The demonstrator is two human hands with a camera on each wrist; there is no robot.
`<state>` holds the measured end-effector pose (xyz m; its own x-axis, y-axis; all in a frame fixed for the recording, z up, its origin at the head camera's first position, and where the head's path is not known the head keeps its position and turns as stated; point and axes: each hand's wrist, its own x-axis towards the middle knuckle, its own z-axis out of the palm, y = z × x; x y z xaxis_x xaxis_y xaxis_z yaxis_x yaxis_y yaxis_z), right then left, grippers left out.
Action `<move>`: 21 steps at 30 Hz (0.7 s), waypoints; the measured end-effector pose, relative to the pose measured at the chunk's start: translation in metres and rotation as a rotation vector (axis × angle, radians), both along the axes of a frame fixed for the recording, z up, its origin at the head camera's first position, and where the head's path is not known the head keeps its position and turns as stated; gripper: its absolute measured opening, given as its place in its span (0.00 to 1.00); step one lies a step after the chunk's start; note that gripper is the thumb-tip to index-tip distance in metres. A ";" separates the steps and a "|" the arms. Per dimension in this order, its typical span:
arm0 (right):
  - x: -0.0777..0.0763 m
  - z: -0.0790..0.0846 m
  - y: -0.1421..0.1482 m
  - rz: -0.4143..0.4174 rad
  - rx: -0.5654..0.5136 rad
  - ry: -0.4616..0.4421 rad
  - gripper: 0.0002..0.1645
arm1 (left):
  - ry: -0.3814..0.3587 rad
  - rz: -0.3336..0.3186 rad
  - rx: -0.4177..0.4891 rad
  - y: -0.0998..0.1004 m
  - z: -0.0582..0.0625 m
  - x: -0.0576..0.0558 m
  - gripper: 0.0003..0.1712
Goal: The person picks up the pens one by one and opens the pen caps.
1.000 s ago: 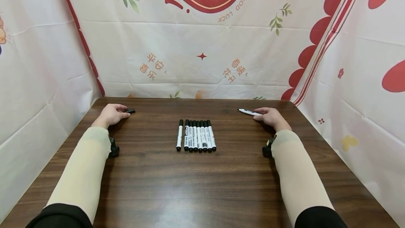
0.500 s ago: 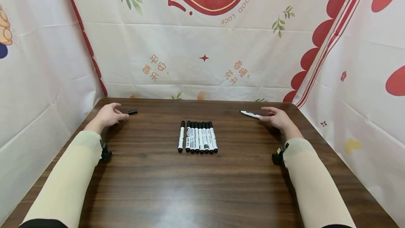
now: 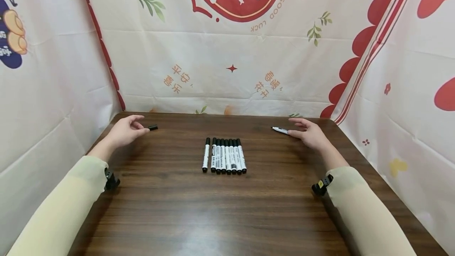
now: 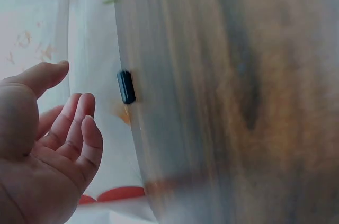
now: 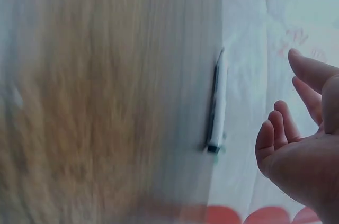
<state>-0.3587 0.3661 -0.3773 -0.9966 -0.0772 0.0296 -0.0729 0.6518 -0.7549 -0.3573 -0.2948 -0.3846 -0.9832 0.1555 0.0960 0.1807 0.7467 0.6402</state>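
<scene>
Near the back left of the table, my left hand (image 3: 124, 132) has its fingers loosely bent, with nothing in them. A black marker cap (image 3: 153, 127) lies just beyond its fingertips; the left wrist view shows the cap (image 4: 126, 87) apart from the hand (image 4: 58, 144). At the back right, an uncapped white marker (image 3: 279, 130) lies with its tip pointing left. My right hand (image 3: 310, 134) partly covers its end in the head view, but in the right wrist view a gap separates the marker (image 5: 217, 105) from the relaxed fingers.
Several capped black-and-white markers (image 3: 228, 156) lie side by side mid-table, with one marker (image 3: 206, 155) slightly apart on their left. White printed cloth (image 3: 213, 50) hangs behind the brown wooden table (image 3: 213, 208) and along both sides.
My left hand has let go of the cap and my right hand of the marker. Both hands have drawn back and lifted off, while the forearms have spread outward. The head view has shifted slightly.
</scene>
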 end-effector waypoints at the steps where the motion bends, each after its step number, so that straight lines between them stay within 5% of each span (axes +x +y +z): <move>1: 0.003 0.002 -0.004 0.009 -0.007 -0.005 0.40 | 0.005 -0.012 0.005 0.003 0.000 0.002 0.40; 12: 0.022 0.003 -0.050 0.165 -0.010 0.028 0.36 | 0.059 -0.160 0.074 0.055 0.005 0.019 0.31; 21: 0.030 0.000 -0.080 0.234 -0.016 -0.014 0.35 | 0.053 -0.292 0.111 0.088 0.011 0.034 0.40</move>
